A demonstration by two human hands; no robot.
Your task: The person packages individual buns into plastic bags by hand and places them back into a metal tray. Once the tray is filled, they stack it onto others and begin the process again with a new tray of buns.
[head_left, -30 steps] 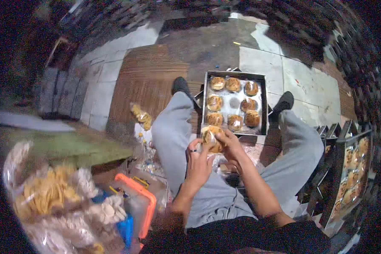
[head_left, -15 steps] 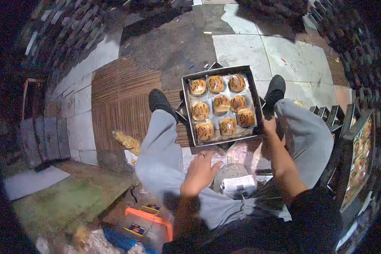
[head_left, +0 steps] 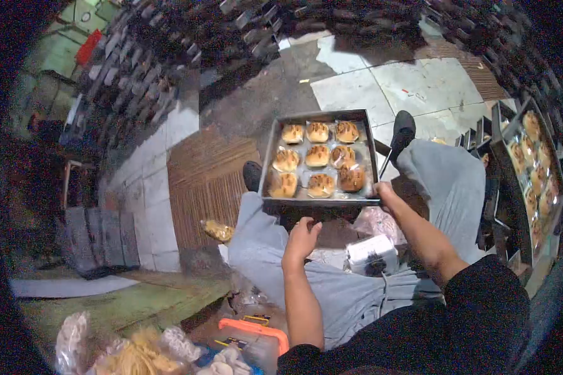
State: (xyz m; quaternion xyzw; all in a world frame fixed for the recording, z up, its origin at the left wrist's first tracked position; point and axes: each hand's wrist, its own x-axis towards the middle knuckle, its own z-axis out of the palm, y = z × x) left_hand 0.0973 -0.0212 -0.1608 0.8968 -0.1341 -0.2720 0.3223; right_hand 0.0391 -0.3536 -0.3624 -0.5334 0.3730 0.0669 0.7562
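A square dark metal baking tray (head_left: pixel 321 202) is in front of me between my knees, holding several wrapped buns (head_left: pixel 318 156) in rows. Each bun has brown markings on its top and sits in a clear plastic wrapper. My right hand (head_left: pixel 386 197) grips the tray at its near right corner. Just below the near edge is my left hand (head_left: pixel 303 240), its fingers stretched towards the tray's underside and nothing held in it. A white printed packet or roll (head_left: pixel 372 255) lies between my thighs, close to the left hand.
On the right, another tray of wrapped buns (head_left: pixel 532 169) stands among stacked dark trays (head_left: pixel 481 139). A bag of yellowish food (head_left: pixel 218 230) lies by my left leg. At lower left are an orange-rimmed plastic box (head_left: pixel 256 334), plastic bags (head_left: pixel 137 356) and a greenish low board (head_left: pixel 125 303).
My left hand has come up closer to the tray's near edge. The tray has tilted and shifted, still in my right hand. My head view has turned, showing more at left.
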